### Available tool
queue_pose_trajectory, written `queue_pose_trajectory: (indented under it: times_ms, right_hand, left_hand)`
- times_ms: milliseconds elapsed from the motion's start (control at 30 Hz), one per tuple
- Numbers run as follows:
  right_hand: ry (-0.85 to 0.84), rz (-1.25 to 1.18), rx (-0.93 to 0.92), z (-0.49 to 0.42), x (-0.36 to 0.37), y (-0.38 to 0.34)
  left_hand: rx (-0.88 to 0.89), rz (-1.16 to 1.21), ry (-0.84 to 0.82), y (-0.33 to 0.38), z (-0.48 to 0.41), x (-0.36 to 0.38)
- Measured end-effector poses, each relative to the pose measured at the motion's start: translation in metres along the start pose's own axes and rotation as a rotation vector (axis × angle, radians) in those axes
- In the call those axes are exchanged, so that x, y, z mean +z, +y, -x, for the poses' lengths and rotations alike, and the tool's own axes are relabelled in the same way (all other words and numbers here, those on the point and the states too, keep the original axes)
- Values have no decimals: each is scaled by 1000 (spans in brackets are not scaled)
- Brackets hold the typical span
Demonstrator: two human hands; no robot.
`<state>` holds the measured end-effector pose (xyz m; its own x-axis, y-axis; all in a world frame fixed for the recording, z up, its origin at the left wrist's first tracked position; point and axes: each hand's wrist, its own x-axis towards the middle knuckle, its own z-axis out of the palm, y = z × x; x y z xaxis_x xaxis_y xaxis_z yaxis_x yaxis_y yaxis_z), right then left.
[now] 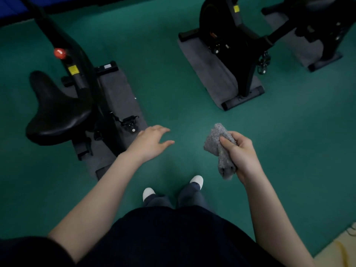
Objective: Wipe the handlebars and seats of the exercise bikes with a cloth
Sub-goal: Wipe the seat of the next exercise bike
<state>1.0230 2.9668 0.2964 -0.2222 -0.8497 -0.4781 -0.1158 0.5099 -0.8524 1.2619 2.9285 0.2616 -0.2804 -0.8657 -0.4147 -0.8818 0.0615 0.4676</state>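
Note:
A bunched grey cloth (215, 143) is gripped in my right hand (240, 155), held in the air over the green floor at centre right. My left hand (152, 141) hovers with relaxed, spread fingers and holds nothing, just right of the nearest black exercise bike. That bike's wide black seat (55, 110) is at the left, well apart from both hands. Its frame with a red knob (60, 53) rises toward the top left; the handlebars are out of view. A second black bike (231, 41) stands at the upper right.
Each bike stands on a grey mat (119, 93) on the green floor (163, 64). Part of a third bike (327, 31) shows at the top right corner. My white shoes (196, 181) are below the hands. A pale floor strip (341, 245) lies bottom right.

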Motion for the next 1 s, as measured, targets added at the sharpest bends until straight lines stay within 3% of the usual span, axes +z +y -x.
queue_pose_trajectory:
  times_ms: [467, 767, 1000]
  right_hand:
    - [173, -72, -34, -77, -171, -2]
    - [280, -107, 37, -131, -212, -9]
    - [345, -43, 54, -215, -227, -51]
  left_hand:
    - [102, -171, -66, 164, -119, 41]
    - [114, -245, -171, 188, -199, 45]
    - [58, -283, -276, 189, -310, 28]
